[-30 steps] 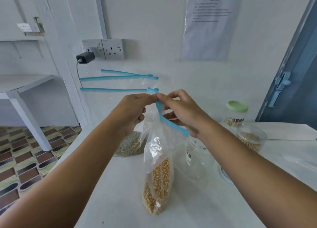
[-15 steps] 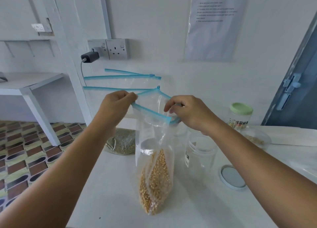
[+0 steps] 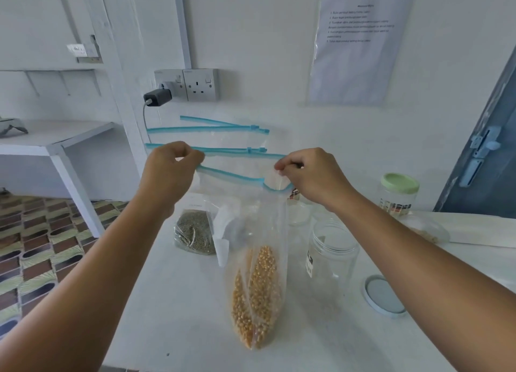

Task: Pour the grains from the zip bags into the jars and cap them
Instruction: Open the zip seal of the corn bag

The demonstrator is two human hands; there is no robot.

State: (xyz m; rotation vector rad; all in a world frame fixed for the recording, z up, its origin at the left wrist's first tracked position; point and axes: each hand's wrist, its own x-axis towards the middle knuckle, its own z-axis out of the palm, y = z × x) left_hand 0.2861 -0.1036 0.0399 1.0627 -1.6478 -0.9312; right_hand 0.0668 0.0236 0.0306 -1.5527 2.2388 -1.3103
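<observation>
A clear zip bag (image 3: 258, 274) with a blue zipper strip hangs upright over the white table (image 3: 178, 315), its bottom filled with yellow corn kernels. My left hand (image 3: 170, 170) pinches the left end of the zipper strip and my right hand (image 3: 310, 176) pinches the right end, holding the top stretched wide. An uncapped clear jar (image 3: 331, 257) stands just right of the bag. Its pale blue lid (image 3: 384, 296) lies flat on the table to the right.
A bag of greenish grain (image 3: 195, 233) lies behind the corn bag. Other blue-zippered bags (image 3: 212, 128) lean on the back wall. A green-lidded jar (image 3: 398, 194) and a jar lying with grain (image 3: 427, 229) are at right. Left of the table, tiled floor and a shelf.
My hands have moved apart along the zipper strip, pulling the bag's top wider. The view has shifted a little leftward and down.
</observation>
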